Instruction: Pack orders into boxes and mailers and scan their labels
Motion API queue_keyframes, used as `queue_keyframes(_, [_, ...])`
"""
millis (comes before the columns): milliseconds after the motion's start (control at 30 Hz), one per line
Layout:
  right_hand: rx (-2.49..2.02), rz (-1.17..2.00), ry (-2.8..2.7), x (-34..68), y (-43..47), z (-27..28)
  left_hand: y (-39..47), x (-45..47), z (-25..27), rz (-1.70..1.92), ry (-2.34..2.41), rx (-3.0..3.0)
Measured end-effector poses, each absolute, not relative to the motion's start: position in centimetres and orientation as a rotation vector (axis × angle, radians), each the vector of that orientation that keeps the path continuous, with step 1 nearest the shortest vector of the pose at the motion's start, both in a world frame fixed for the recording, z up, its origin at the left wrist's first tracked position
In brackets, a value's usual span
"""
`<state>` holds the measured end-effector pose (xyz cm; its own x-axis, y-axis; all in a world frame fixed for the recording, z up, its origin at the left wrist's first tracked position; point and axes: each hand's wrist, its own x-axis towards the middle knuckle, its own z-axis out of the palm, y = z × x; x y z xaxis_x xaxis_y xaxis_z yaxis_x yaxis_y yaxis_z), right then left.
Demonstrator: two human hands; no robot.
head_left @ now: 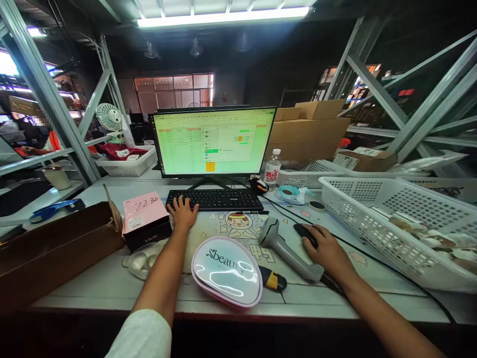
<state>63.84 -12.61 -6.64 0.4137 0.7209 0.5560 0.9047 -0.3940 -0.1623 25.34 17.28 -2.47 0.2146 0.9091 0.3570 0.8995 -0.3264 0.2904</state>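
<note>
My left hand rests with spread fingers on the left end of a black keyboard. My right hand is wrapped over a black computer mouse at the right of a cartoon-printed desk mat. Between my hands lies a grey barcode scanner, its cable running under my right wrist. Nearer to me sits an oval "beauty" case with a pink rim, touching a black and yellow tool. Behind the keyboard a lit monitor shows a spreadsheet and a chat window.
On the left stand a pink and black box and an open cardboard box. A white plastic basket with packed items fills the right side. A water bottle and a tape roll are beside the monitor. Metal shelf posts frame the desk.
</note>
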Motion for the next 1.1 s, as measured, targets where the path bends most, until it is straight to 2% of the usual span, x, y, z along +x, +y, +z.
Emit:
queue_keyframes(767, [-2.192,-0.550,-1.422,65.5,-12.0,-8.4,17.6,25.4,-2.9,0.801,1.777,2.446])
queue_keyframes(933, [-2.186,-0.565,-1.416,65.3,-11.9,-8.3,17.7,25.5,-2.9,0.945,1.705,2.569])
queue_keyframes(1033, [-2.158,-0.572,-1.433,65.1,-11.9,-8.2,17.3,26.0,-1.7,1.163,1.419,2.600])
queue_keyframes(1100, [-2.149,-0.572,-1.432,65.0,-12.0,-8.1,17.2,26.4,-0.3,1.364,1.219,2.376])
